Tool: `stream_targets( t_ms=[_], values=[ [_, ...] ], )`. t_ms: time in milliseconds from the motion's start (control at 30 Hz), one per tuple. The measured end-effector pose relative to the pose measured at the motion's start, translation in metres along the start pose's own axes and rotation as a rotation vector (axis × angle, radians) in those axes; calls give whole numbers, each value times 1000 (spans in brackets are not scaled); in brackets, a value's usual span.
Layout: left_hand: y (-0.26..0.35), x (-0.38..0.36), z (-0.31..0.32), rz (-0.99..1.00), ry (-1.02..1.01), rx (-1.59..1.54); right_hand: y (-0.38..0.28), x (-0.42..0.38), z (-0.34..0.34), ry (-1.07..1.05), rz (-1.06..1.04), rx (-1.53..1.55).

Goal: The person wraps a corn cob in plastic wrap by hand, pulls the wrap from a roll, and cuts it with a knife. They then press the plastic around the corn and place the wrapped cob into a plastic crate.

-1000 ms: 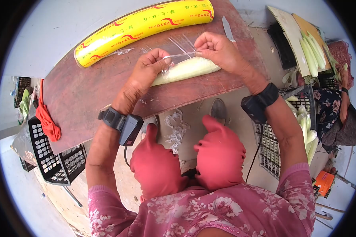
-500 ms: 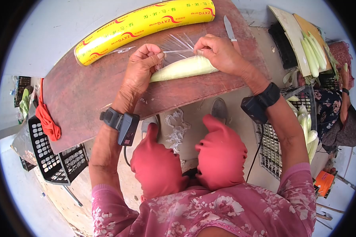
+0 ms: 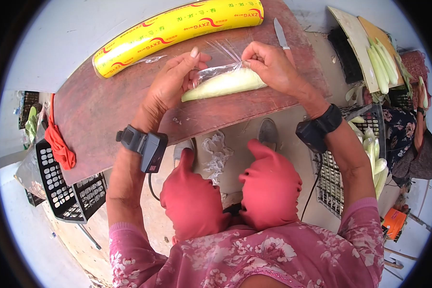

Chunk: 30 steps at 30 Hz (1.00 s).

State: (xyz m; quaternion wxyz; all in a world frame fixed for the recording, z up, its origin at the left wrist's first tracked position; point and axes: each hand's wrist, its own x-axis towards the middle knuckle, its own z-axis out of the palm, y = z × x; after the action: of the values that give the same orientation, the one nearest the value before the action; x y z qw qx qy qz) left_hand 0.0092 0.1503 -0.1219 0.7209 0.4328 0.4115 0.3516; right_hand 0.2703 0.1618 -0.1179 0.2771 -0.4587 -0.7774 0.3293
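A pale green, tapered vegetable (image 3: pixel 221 85) lies near the front edge of the reddish-brown table (image 3: pixel 115 110). Clear plastic wrap (image 3: pixel 215 71) covers its far side, and taut strands of film run back from it toward the roll. My right hand (image 3: pixel 272 67) pinches the gathered film between thumb and fingers, just above the vegetable's right part. At the other end my left hand (image 3: pixel 174 77) is open, thumb and fingers apart, its lower fingers beside the film's edge and the vegetable's tip. Whether those lower fingers touch the film is hard to see.
A long yellow wrap roll (image 3: pixel 177 33) lies along the table's back. A knife (image 3: pixel 280 33) rests right of my right hand. Black crates (image 3: pixel 57 177) stand at left; another crate (image 3: pixel 330 185) at right holds similar vegetables. Another person's arm (image 3: pixel 419 127) shows at far right.
My left hand's pinch on the film has opened, and its thumb and fingers have spread. My right hand still pinches the film, now drawn together into a gathered point near the vegetable.
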Motion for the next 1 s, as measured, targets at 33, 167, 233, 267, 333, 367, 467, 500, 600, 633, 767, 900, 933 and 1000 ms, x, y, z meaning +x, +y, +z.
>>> stream_targets(
  t_ms=[33,167,233,267,333,367,467,500,600,633,767,900,933,1000],
  values=[
    [8,0,5,-16,8,143,0,0,0,-3,-1,3],
    [14,4,25,-51,-104,506,6,0,2,5,38,57],
    [5,7,22,-17,-44,452,1,0,0,-11,50,47],
    [0,8,20,0,-14,426,-3,0,-2,-18,56,43],
    [-4,7,19,33,14,303,-11,-1,-5,-30,78,23],
    [-5,7,17,50,29,240,-13,-1,-6,-38,88,13],
    [-9,5,9,42,-12,60,-5,-1,-3,-33,53,36],
    [-11,6,6,60,-34,29,-6,-1,-3,-32,55,9],
    [-17,8,-1,105,-91,-61,-8,-2,-4,-28,56,-24],
    [-18,8,-2,115,-97,-91,-7,-2,-4,-31,49,-1],
    [-21,7,4,160,11,-122,11,3,3,-35,39,113],
    [-23,7,11,201,57,-206,1,8,-4,-122,15,109],
    [-25,8,7,213,25,-228,-9,9,-9,-179,48,82],
    [-25,8,4,220,-1,-257,-14,12,-9,-240,92,73]
  ],
)
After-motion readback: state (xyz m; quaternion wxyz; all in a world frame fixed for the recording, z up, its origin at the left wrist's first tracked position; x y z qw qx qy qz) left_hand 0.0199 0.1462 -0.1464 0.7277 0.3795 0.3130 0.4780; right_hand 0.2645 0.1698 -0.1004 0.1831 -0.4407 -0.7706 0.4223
